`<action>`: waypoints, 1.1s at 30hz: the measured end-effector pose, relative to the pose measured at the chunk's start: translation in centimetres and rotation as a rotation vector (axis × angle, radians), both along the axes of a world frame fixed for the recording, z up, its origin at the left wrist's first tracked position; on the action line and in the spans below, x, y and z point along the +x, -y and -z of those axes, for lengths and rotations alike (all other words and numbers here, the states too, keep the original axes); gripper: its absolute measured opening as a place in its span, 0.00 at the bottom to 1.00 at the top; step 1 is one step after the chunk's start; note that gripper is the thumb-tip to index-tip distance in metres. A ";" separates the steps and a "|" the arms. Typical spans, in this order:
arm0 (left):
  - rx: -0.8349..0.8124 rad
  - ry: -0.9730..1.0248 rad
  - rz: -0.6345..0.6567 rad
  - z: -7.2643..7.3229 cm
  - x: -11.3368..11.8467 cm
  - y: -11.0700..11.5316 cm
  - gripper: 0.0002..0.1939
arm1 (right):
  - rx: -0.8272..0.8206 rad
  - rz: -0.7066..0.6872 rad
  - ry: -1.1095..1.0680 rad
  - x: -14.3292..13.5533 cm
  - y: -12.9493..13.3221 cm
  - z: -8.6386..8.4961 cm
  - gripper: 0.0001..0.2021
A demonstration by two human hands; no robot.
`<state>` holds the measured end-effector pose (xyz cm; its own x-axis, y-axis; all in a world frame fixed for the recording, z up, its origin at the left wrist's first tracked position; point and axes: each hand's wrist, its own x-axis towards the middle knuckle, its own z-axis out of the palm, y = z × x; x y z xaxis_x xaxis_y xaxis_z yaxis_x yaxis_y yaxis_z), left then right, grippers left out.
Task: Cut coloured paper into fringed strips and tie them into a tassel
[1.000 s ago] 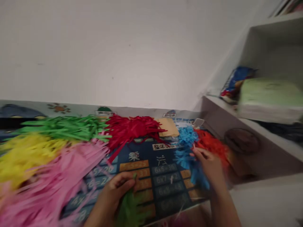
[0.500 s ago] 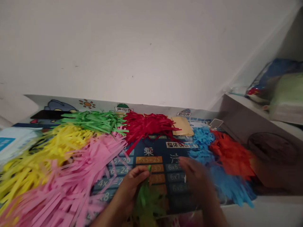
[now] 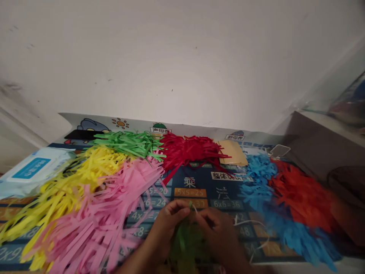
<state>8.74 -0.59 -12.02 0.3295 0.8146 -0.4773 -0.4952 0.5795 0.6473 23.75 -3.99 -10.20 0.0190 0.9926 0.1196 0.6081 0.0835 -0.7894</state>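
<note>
Low in the middle, my left hand pinches the top of a bundle of green strips that hangs down, blurred and dim. Close beside it on the right, my right hand has its fingers closed on a thin white string at the bundle's top. More white string loops out to the right of that hand over the printed mat. The lower part of the bundle is partly hidden between my hands.
Piles of yellow, pink, green, red, blue and orange-red strips lie around. A wipes pack, black phone-like object, tan paper and brown box surround them.
My right hand has moved left, up against my left hand, and now pinches the string at the bundle's top. The view has shifted left, showing more of the wipes pack.
</note>
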 end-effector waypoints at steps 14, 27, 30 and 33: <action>0.262 -0.222 0.010 -1.5 -1.8 3.5 0.17 | 0.083 -0.154 0.019 -1.0 4.1 -0.6 0.11; 0.867 -0.741 0.034 -1.9 -4.0 10.5 0.02 | 0.023 -0.067 -0.196 -2.7 10.0 0.5 0.13; 0.982 -0.861 0.060 -1.7 -3.8 12.0 0.02 | 0.053 -0.085 -0.236 -3.3 10.9 1.1 0.10; 0.948 -0.889 0.100 -1.3 -3.3 13.2 0.06 | 0.175 -0.076 -0.260 -2.6 12.1 0.7 0.12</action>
<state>5.40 -13.80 -10.69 0.2787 0.9431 0.1814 0.3300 -0.2715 0.9041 21.13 -16.06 -10.87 -0.0020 0.9571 0.2899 0.3747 0.2694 -0.8871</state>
